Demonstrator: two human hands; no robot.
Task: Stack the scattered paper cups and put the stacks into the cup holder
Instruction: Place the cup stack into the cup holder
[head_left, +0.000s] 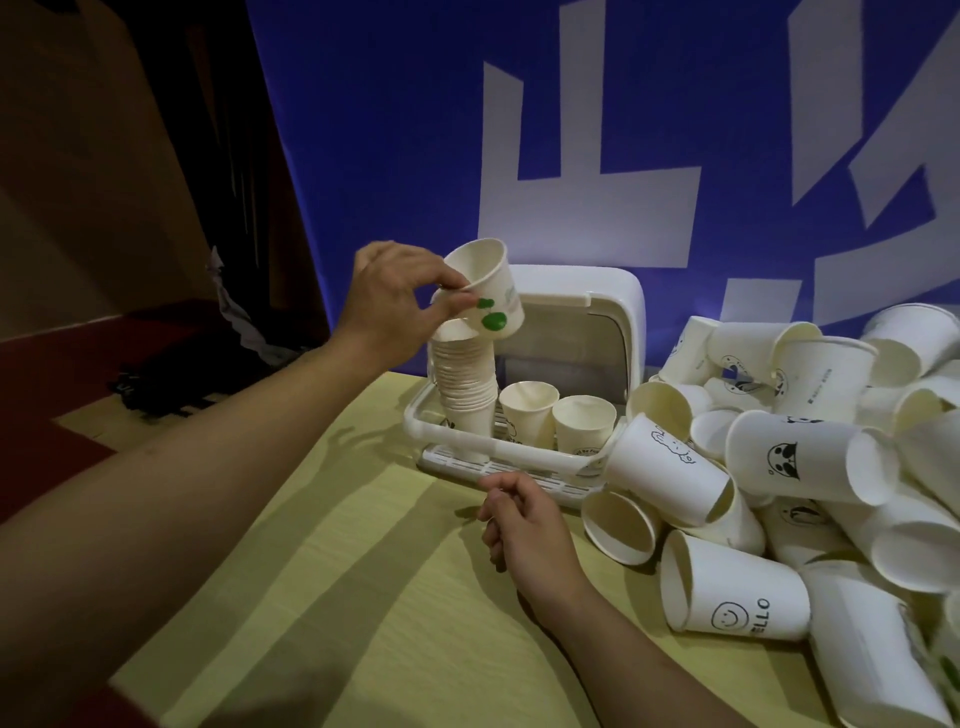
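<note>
Our left hand (395, 296) pinches a cup (485, 288) with green marks between thumb and fingers, so this grip is closed on the cup. We hold it tilted, its mouth turned up and away, just above the tall stack (465, 384) that stands in the left side of the holder (519, 441). We think the tilt is there because the cup bottom must first find the mouth of the top cup before it can slide in. The stack leans a little, so we judge it needs a soft push, not a hard one.

Our right hand (524, 525) hovers above the worktop (363, 597) in front of the holder, fingers loosely curled and holding nothing. It is near the pile (810, 478) of loose cups at the right, probably ready to take the next one.

Two more cups (558, 415) stand upright in the holder beside the stack; they may be short stacks, but we cannot tell. The holder lid (597, 312) is open behind them.

Many things are hard to see. The pile is cut off by the right edge, so we cannot count it. Whether the held cup already touches the stack is hidden by our fingers. The dark objects (171, 379) on the floor at the left are too dim to name.
</note>
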